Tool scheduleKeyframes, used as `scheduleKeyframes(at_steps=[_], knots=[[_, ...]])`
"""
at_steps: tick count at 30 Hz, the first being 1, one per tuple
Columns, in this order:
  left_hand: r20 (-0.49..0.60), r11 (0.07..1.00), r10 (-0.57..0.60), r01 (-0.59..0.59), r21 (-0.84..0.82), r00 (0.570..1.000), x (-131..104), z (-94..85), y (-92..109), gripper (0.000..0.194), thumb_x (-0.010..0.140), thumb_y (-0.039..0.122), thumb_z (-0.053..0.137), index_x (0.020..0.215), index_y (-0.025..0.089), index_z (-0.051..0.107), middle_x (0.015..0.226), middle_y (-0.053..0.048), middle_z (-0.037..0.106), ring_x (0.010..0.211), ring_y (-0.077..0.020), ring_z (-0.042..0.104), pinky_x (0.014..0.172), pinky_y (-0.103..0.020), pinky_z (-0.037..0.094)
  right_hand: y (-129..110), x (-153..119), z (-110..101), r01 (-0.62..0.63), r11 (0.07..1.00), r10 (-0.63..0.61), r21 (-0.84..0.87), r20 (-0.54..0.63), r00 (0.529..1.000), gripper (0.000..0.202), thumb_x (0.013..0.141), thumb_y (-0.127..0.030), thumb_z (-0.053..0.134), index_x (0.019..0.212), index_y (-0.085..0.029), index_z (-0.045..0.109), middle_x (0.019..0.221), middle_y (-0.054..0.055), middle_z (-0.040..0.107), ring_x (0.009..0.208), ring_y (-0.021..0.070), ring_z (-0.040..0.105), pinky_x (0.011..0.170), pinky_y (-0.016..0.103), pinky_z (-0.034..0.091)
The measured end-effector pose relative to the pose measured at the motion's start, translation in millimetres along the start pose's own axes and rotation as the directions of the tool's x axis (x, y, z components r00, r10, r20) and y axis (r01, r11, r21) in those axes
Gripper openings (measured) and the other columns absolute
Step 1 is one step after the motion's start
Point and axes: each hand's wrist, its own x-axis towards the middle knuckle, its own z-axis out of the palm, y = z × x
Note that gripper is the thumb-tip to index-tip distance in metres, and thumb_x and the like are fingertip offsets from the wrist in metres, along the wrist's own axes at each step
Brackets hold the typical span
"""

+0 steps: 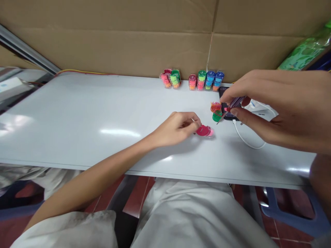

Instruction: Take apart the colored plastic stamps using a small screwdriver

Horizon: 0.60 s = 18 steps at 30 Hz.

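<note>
My left hand (178, 127) is closed in a pinch at the end of a small dark red and pink plastic piece (204, 131), which is low over the white table or touching it. Its exact kind is unclear. In my right hand (279, 106), raised to the right, thumb and fingers grip a small screwdriver (236, 102) with a thin metal shaft pointing down and left. Behind its tip lie an orange-red plastic piece (215, 107) and a green plastic piece (217, 116), beside a dark phone (223, 92) partly hidden by that hand.
Several colourful small plastic pieces (206, 81) stand in a row at the table's (77, 113) back edge, with another cluster (170, 79) left of them. A white cable (241, 137) runs from the phone. A green-labelled bottle (305, 51) is at upper right, before a cardboard wall (129, 44).
</note>
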Motion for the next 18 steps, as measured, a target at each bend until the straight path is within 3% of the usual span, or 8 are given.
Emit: scheduleKeyframes(at_steps=[3, 7, 11, 15, 18], knots=[[-0.021, 0.988, -0.085, 0.082, -0.132, 0.996, 6, -3.0, -5, 0.031, 0.106, 0.04, 0.058, 0.095, 0.015, 0.072, 0.077, -0.004, 0.072, 0.068, -0.0133, 0.066, 0.067, -0.026, 0.05, 2, 0, 0, 0.022, 1.0, -0.022, 0.0, -0.004, 1.0, 0.024, 0.096, -0.007, 0.062, 0.108, -0.027, 0.066, 0.117, 0.002, 0.076, 0.096, 0.0228, 0.073, 0.069, 0.04, 0.047], [0.01, 0.935, -0.188, 0.182, -0.303, 0.982, 10, -6.5, -8, 0.033, 0.105, 0.042, 0.062, 0.091, 0.014, 0.07, 0.082, -0.008, 0.076, 0.063, -0.012, 0.062, 0.057, -0.024, 0.045, 3, 0, -1, 0.046, 0.999, -0.046, -0.008, -0.018, 0.999, 0.024, 0.095, -0.006, 0.062, 0.106, -0.027, 0.065, 0.115, 0.002, 0.076, 0.094, 0.0217, 0.073, 0.067, 0.04, 0.046], [-0.004, 0.895, -0.222, 0.202, -0.397, 0.975, 13, -14.4, -11, 0.033, 0.103, 0.044, 0.066, 0.089, 0.014, 0.07, 0.08, -0.009, 0.076, 0.06, -0.0129, 0.064, 0.053, -0.025, 0.043, 2, -2, 0, 0.024, 1.0, -0.024, -0.009, -0.026, 0.999, 0.024, 0.097, -0.008, 0.063, 0.111, -0.028, 0.065, 0.116, 0.001, 0.076, 0.095, 0.0208, 0.072, 0.068, 0.039, 0.045], [-0.158, 0.948, -0.104, 0.05, -0.316, 0.982, 18, -27.3, -21, 0.031, 0.098, 0.047, 0.074, 0.1, 0.016, 0.071, 0.087, -0.007, 0.075, 0.073, -0.0151, 0.068, 0.068, -0.028, 0.052, 2, -3, 1, 0.011, 0.999, -0.012, -0.039, -0.04, 0.999, 0.02, 0.099, -0.014, 0.063, 0.113, -0.028, 0.065, 0.114, 0.0, 0.076, 0.093, 0.0205, 0.071, 0.067, 0.038, 0.044], [-0.275, 0.995, 0.068, -0.085, -0.048, 0.959, 23, -36.0, -35, 0.034, 0.091, 0.047, 0.081, 0.105, 0.017, 0.072, 0.104, -0.008, 0.075, 0.084, -0.0175, 0.068, 0.076, -0.03, 0.055, 3, -4, 1, 0.016, 0.999, -0.019, -0.051, -0.053, 0.998, 0.026, 0.096, -0.011, 0.064, 0.115, -0.029, 0.064, 0.113, -0.001, 0.075, 0.093, 0.0202, 0.071, 0.067, 0.036, 0.043]])
